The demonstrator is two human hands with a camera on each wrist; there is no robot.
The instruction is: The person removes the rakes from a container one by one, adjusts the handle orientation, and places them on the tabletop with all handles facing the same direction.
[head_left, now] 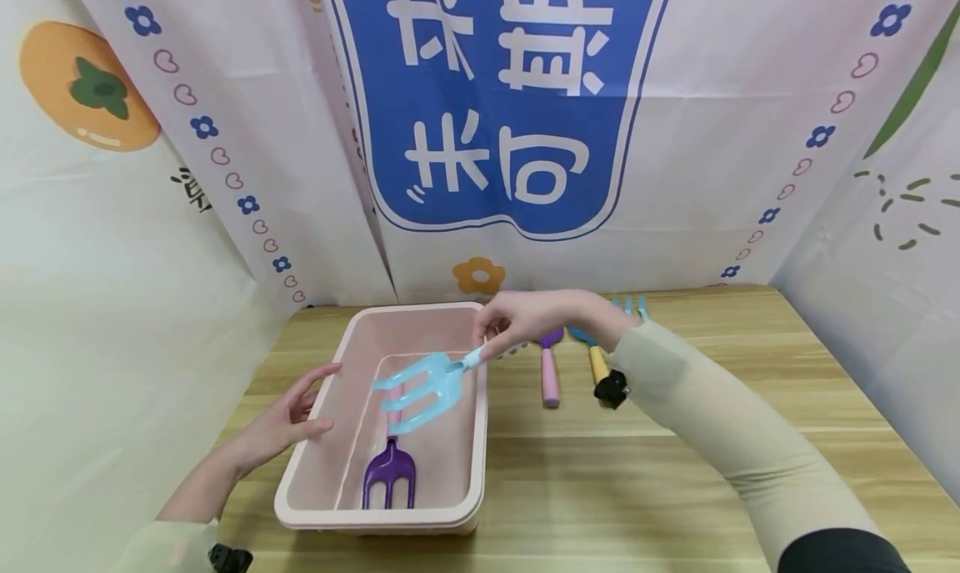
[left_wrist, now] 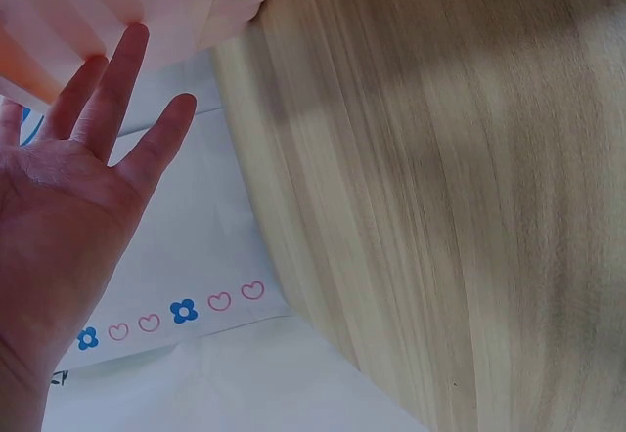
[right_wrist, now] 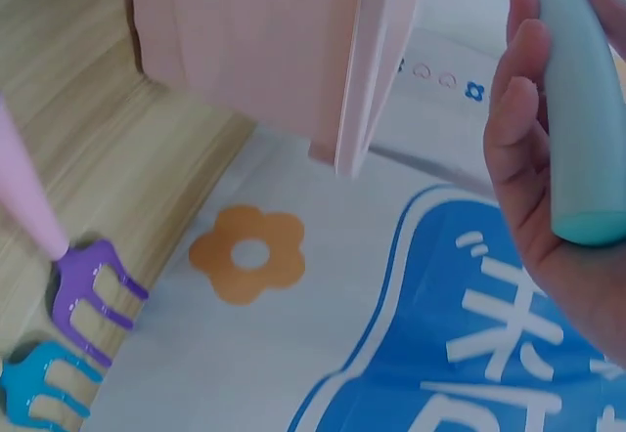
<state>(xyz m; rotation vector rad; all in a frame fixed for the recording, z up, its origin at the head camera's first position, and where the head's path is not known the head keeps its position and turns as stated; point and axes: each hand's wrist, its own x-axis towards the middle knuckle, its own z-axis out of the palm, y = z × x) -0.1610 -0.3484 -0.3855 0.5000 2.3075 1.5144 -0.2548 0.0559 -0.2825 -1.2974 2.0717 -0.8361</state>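
My right hand (head_left: 528,314) grips a light blue toy garden fork (head_left: 448,381) by its handle, with the tines pointing left over the pink plastic bin (head_left: 375,519). In the right wrist view, the fingers curl round the pale blue handle (right_wrist: 589,129). A purple fork with a pink handle (head_left: 390,466) lies inside the bin, its tines toward the near end; the held fork partly covers its handle. On the bin's left side, my left hand (head_left: 273,427) has its fingertips and thumb at the rim. Its fingers look spread and fairly straight in the left wrist view.
Right of the bin, a second purple fork with a pink handle (head_left: 551,377) and a blue fork with a yellow handle (head_left: 598,363) lie on the wooden table (head_left: 637,481). My right forearm partly hides them. A printed cloth (head_left: 690,181) hangs behind the table.
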